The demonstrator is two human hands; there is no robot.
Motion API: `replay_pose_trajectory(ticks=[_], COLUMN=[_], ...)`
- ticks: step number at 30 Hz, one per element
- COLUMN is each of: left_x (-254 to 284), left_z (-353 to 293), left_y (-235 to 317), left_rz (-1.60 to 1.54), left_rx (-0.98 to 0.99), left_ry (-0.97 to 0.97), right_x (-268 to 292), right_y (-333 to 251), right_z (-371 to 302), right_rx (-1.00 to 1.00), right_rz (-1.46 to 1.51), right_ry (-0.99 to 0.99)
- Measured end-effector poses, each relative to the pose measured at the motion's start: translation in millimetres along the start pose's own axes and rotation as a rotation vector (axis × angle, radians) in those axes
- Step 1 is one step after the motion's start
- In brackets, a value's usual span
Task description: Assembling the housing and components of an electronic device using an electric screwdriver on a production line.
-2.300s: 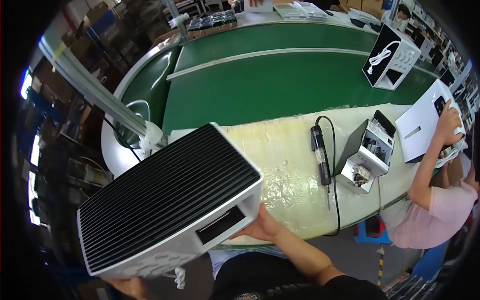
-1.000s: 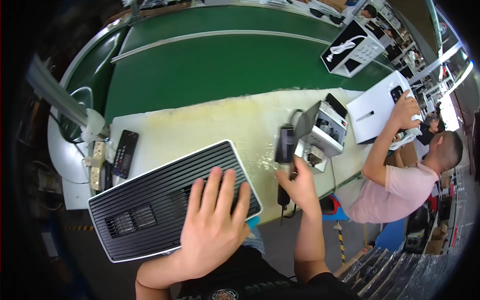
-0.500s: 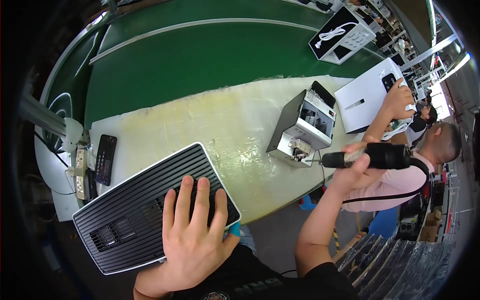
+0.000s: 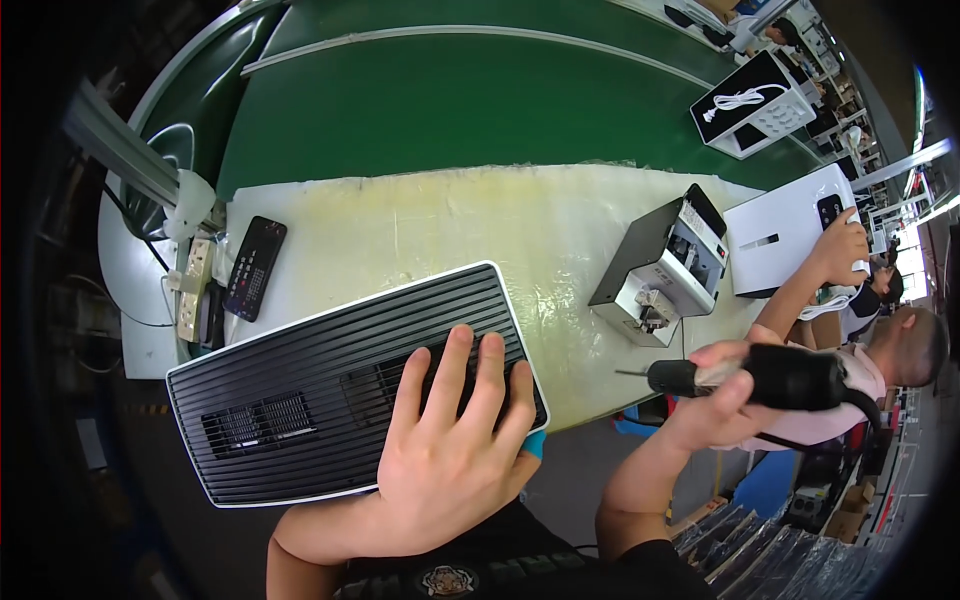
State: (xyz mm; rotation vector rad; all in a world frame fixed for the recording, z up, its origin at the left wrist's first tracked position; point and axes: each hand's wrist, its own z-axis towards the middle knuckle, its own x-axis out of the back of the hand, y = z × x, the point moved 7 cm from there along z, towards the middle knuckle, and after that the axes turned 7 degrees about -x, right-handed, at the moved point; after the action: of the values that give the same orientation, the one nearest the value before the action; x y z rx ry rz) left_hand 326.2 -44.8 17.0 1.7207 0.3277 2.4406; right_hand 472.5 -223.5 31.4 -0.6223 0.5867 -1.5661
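A long black slatted panel (image 4: 270,385) with a white rim lies at the bench's near edge, partly overhanging it. My left hand (image 4: 450,460) rests on its right part, fingers spread over the slats. In my right hand (image 4: 715,415) is a black corded electric screwdriver (image 4: 795,378), held level with its thin bit pointing left. The bit is in the air, right of the panel and touching nothing. Beyond it stands a small grey and silver machine (image 4: 640,255), which looks like a screw feeder. Something teal (image 4: 535,443) shows under the panel's right corner.
A black remote-like keypad (image 4: 255,268) and a power strip (image 4: 195,290) lie at the left. A co-worker's hand (image 4: 840,247) touches a white appliance housing (image 4: 775,235) at the right. Another housing with a white cord (image 4: 755,105) stands on the green conveyor belt (image 4: 450,110).
The whole view has shifted, so the bench things appear farther right. My right hand has drawn the screwdriver's bit away from the small machine, toward me. My left hand remains on the panel.
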Motion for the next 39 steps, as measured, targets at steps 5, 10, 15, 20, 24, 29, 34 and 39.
replay_pose_trajectory(ticks=[5, 10, 15, 20, 24, 29, 34, 39], left_x=[1, 1, 1, 0, 1, 1, 2, 0], left_z=[-2, -1, -2, -2, -7, -8, -7, -7], left_y=[-2, 3, -1, -1, -7, -6, -4, -5], left_rz=[0.007, -0.008, -0.011, -0.043, -0.044, -0.055, -0.070, -0.047], left_rx=[-0.008, -0.020, -0.010, -0.005, 0.009, 0.006, 0.000, -0.035], left_ry=[-0.008, -0.009, -0.005, 0.020, 0.027, 0.043, 0.048, 0.009], right_x=[3, 18, 24, 15, 8, -37, -55, -64], right_y=[0, 62, 49, -31, -85, -127, -131, -134], right_z=[17, 11, -9, 6, 23, 26, 26, 24], right_rx=[0.035, 0.117, 0.027, -0.040, -0.095, 0.155, 0.128, 0.177], right_rz=[-0.121, -0.095, -0.129, -0.025, 0.619, 0.609, 0.679, 0.632], right_ry=[0.256, 0.320, 0.189, 0.134, -0.203, -0.155, -0.231, -0.319])
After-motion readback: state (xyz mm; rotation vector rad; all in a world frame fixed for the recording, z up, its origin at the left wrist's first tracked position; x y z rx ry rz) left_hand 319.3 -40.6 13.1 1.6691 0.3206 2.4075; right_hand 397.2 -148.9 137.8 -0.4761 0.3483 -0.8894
